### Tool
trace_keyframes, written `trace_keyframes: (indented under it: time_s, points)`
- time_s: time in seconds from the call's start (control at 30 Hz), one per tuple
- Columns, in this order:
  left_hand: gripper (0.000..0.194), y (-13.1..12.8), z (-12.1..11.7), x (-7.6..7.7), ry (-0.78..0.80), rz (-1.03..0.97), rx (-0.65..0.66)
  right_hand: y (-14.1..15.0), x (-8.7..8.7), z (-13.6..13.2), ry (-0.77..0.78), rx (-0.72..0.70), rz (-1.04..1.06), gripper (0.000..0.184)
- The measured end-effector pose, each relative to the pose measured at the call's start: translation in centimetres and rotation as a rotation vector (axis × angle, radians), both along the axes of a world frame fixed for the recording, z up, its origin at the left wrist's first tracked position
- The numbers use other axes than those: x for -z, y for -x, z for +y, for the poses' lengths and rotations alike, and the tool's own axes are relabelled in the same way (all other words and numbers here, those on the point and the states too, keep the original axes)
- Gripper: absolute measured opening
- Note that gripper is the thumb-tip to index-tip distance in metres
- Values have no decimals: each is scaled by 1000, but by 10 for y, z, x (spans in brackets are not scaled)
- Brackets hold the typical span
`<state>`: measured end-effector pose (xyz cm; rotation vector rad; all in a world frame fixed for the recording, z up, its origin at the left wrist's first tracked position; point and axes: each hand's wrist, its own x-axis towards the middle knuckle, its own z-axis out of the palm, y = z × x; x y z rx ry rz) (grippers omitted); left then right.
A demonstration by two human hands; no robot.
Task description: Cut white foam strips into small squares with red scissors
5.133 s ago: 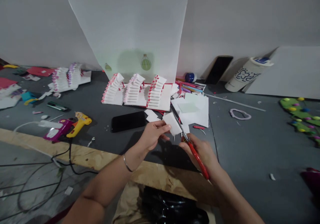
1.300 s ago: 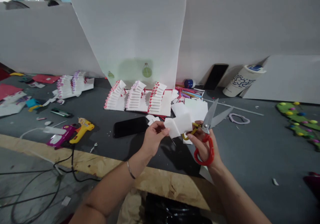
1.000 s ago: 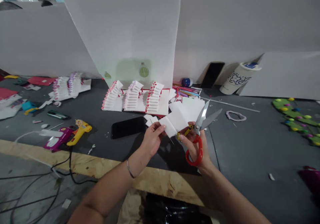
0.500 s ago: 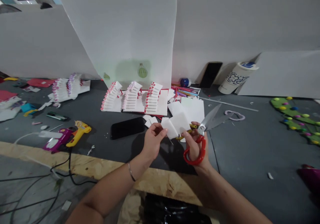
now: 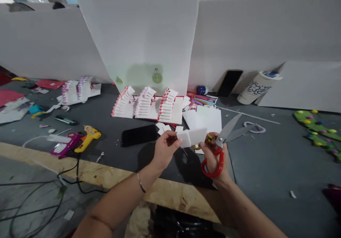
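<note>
While left grip (image 5: 171, 143) pinches paper (image 5: 183, 139), closed

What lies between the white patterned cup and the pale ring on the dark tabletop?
A long, thin grey strip lies on the tabletop between the cup and the ring, as the head view shows.

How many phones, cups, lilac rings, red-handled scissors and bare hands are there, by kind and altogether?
Phones: 2 (flat phone, leaning phone)
Cup: 1
Lilac ring: 1
Red-handled scissors: 1
Hands: 2 (left hand, right hand)
Total: 7
</note>
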<state>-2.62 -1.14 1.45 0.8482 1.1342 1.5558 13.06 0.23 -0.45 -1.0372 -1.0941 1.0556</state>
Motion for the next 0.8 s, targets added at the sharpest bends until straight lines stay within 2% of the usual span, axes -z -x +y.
trace_keyframes:
  time_s: [0.3, 0.8]
  points:
    - [28, 0, 1, -3, 19, -9, -2, -2, -6, -1, 5, 9, -42, 32]
    - [26, 2, -3, -1, -11, 46, 26, -1, -4, -1, 12, 1, -27, 32]
